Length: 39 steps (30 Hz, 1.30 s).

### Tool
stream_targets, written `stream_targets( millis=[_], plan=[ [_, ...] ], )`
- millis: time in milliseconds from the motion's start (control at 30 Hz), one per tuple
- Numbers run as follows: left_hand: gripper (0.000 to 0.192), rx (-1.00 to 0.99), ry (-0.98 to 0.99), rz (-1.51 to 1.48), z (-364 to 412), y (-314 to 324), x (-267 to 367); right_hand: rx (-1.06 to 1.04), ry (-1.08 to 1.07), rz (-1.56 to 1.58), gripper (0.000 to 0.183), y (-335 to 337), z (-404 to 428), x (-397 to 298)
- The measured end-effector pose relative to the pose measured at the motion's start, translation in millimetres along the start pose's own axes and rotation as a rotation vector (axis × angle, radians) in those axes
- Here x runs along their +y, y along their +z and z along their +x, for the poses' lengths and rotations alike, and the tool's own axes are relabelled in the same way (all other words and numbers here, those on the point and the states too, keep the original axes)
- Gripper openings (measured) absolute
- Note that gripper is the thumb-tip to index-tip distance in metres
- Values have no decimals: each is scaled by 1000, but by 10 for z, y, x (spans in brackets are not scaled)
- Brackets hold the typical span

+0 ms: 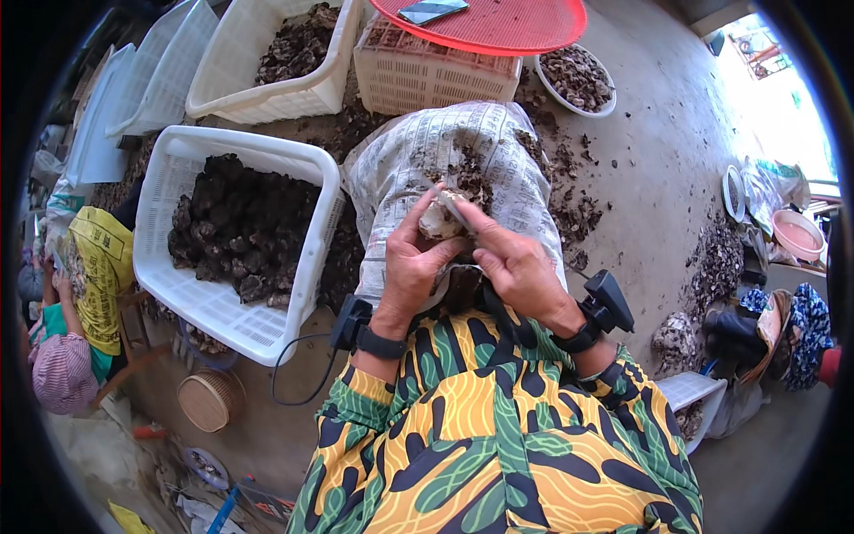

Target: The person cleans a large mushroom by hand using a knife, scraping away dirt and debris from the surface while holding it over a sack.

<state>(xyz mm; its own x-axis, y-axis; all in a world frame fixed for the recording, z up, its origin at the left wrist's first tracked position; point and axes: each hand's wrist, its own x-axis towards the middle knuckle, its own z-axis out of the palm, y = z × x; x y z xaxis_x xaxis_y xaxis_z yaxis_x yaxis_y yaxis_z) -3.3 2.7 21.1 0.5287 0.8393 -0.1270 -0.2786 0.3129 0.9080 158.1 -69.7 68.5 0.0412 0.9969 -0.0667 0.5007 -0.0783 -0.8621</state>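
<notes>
Over my lap, my left hand (pixel 415 263) grips a pale, rounded lump (pixel 439 221) with brown patches of skin, perhaps a tuber or fungus. A thin metal blade (pixel 455 210), apparently a knife, is in my right hand (pixel 524 270) and lies against the lump's right side. Its handle is hidden by my fingers. A white woven sack (pixel 393 173) with printed writing covers my knees, and dark peelings (pixel 470 170) are scattered on it. To my left, a white plastic crate (pixel 230 143) holds many dark, rough-skinned lumps (pixel 243 223).
Ahead stand another white crate (pixel 207 80) with dark pieces and an upturned crate (pixel 437 77) bearing a red tray (pixel 520 27) with a phone (pixel 434 10). A white basin (pixel 610 107) holds shavings. Other people sit left (pixel 67 374) and right (pixel 810 334). A wicker basket (pixel 210 400) stands behind left.
</notes>
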Motion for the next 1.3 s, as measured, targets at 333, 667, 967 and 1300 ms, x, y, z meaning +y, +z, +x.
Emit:
stream_targets(
  millis=[333, 667, 967, 1300],
  plan=[
    [62, -3, -13, -457, 39, -92, -77, -135, -17, -176, 66, -260, -291, 131],
    [65, 91, -24, -406, 19, -49, -48, -16, -90, -250, 66, -215, -429, 202],
    [68, 23, -24, -330, 24, -31, 42, -98, -10, -238, 64, -253, -457, 156],
    [64, 92, 12, -292, 26, -1, -19, -108, -27, -232, 65, -267, -527, 155]
  ],
)
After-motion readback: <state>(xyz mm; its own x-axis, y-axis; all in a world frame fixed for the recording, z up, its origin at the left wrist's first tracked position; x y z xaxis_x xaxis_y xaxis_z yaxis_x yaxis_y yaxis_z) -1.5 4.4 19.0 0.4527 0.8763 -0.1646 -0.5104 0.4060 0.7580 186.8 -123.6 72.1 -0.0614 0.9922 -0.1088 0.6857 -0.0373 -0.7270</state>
